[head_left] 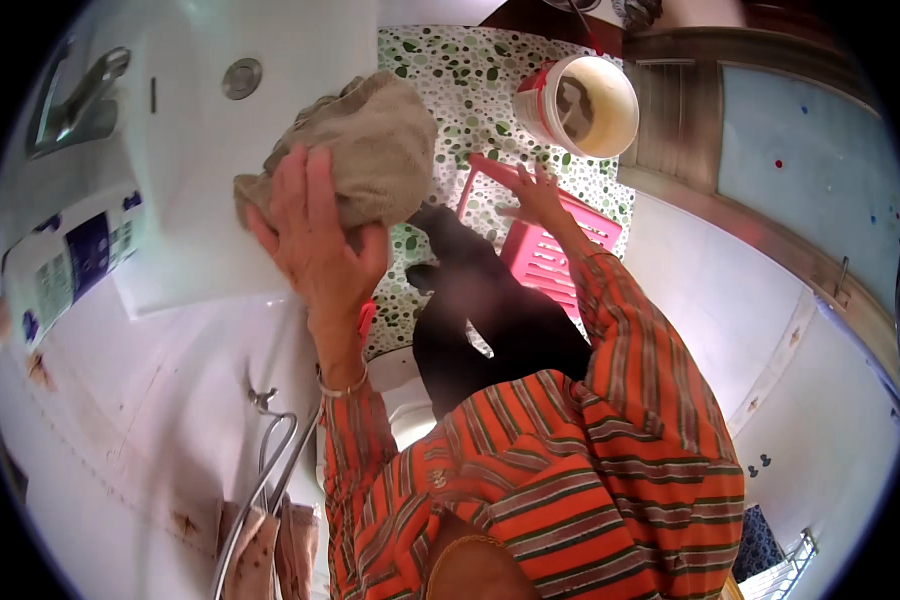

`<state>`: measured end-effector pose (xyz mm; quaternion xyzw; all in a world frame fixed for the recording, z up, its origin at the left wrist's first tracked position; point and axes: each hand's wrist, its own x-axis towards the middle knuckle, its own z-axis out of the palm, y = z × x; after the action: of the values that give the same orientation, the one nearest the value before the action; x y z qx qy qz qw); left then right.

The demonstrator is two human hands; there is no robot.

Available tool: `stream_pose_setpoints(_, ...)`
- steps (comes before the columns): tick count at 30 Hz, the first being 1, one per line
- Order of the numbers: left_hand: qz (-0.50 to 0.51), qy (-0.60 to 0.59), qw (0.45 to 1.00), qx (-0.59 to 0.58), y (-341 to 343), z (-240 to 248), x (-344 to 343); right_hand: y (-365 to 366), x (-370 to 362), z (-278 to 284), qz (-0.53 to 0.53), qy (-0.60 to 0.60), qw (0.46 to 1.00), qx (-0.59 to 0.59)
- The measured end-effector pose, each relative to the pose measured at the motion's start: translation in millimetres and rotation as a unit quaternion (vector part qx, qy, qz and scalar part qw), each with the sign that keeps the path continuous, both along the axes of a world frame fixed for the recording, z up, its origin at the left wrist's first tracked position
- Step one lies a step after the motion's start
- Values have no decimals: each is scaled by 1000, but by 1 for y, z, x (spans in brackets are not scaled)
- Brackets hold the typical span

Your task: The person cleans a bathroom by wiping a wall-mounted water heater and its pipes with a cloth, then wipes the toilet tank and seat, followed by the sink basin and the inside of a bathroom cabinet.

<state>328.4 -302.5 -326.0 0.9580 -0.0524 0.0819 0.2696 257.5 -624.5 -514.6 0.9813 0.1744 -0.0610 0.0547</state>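
Visibly, the left hand [330, 250] has its fingers [319, 185] extended across a bunched brown cloth [385, 140], thumb apart; a firm grip cannot be confirmed. The cloth is at the right-hand edge of the white sink [185, 180]. The right hand [542, 203] has its fingers spread by a pink basket [530, 243], contact unclear. Beyond stands a white bucket [620, 95] on the patterned floor [450, 65].

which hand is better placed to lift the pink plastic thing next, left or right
Probably the right hand: it is open at the pink plastic thing, contact unclear. The left hand is on the brown cloth near the sink.
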Motion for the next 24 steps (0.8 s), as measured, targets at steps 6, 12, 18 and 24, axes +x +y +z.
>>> stream_pose_setpoints(6, 8, -26, 1000, -1, 1, 14, 0, -50, -24, -13, -40, 253, 966, -9)
stream_pose_setpoints(12, 40, -55, 998, 3, -7, 22, 0, -96, -35, -6, -17, 287, 956, 55)
stream_pose_setpoints(18, 22, -73, 997, 18, 13, 20, -5, -99, -30, -10, 89, 262, 955, 108)
stream_pose_setpoints(24, 22, -127, 992, -2, 9, 17, -3, -106, -35, -17, 125, 256, 952, 109)
